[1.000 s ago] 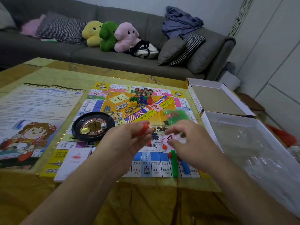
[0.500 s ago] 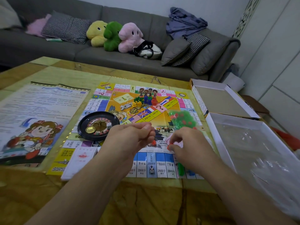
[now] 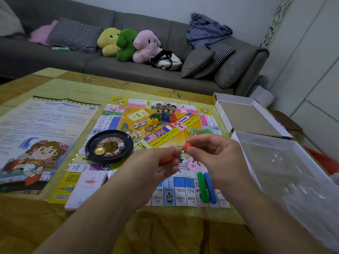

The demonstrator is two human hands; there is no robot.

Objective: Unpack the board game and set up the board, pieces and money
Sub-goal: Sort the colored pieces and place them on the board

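Both hands raised over board [image 3: 165, 136]. Left hand [image 3: 154, 167] fingers curled round red piece [image 3: 166, 160]; right hand [image 3: 216, 154] pinches small red piece [image 3: 187, 146].

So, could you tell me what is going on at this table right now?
A person is setting up a board game. The board lies unfolded on the table, with a roulette wheel on it and small pieces clustered near its centre. The left hand grips a red piece and the right hand pinches another red piece. The open box sits to the right.
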